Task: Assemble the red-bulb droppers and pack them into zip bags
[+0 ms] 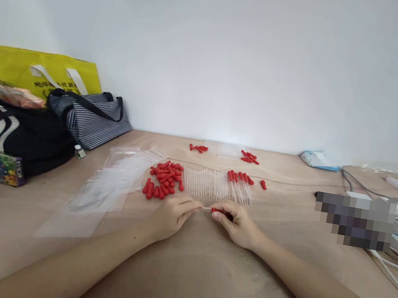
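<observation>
My left hand [176, 214] pinches a thin clear dropper tube [206, 209] that lies level between the two hands. My right hand [238, 224] is closed around a red rubber bulb [215, 211], whose open end meets or nearly meets the tube's end; the fingers hide most of the bulb. Just beyond my hands lies a row of clear tubes [203, 182], side by side. Left of the row is a pile of loose red bulbs [166, 176]. Several tubes at the row's right end have red bulbs [240, 177] at their far ends.
Clear plastic bags [104, 189] lie flat on the left. More tubes [228, 150] and red bulbs lie near the wall. A striped bag [93, 118], a black bag [21, 134] and a small bottle [80, 152] stand at left. A tissue pack [321, 160] and cables [394, 273] are at right.
</observation>
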{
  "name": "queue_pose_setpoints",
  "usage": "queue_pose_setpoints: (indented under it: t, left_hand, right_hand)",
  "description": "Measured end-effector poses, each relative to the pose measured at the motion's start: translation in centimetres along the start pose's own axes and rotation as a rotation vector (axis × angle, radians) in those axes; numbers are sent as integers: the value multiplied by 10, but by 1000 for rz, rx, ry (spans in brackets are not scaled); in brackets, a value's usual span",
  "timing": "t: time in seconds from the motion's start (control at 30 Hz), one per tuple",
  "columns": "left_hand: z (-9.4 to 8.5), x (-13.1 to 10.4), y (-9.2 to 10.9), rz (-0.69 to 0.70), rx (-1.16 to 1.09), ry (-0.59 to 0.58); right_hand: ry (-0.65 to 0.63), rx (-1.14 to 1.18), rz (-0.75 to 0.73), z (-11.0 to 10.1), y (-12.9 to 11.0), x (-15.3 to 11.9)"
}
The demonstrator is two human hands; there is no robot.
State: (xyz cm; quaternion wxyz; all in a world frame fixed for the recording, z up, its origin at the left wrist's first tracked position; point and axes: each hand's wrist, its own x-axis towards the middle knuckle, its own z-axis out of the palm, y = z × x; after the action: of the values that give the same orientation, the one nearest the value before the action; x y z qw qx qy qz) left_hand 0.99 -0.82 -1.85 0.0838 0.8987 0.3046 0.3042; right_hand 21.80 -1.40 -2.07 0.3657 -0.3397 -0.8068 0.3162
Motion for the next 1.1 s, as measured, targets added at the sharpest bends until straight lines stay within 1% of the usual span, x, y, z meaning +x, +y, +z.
queue_pose_setpoints:
  t: [0.13, 0.27, 0.4, 0.53, 0.87, 1.1]
  left_hand:
    - [2, -1, -4, 62, 34, 8]
    - [3, 0, -4, 137, 78, 4]
    - [1, 1, 1, 215, 176, 24]
    - [2, 0, 5, 269, 275, 15]
    - [8, -5, 4, 207, 265, -39]
    - [10, -3, 5, 201, 254, -17]
  right_hand:
    - [7, 3, 7, 0, -1, -1]
    - [19, -42, -7, -1, -2, -2]
    - [23, -140, -70, 0, -3, -4]
    - [18, -214, -134, 1, -5, -6]
    - [-27, -297, -220, 6, -3, -3]
    - [-63, -285, -207, 7, -2, 2]
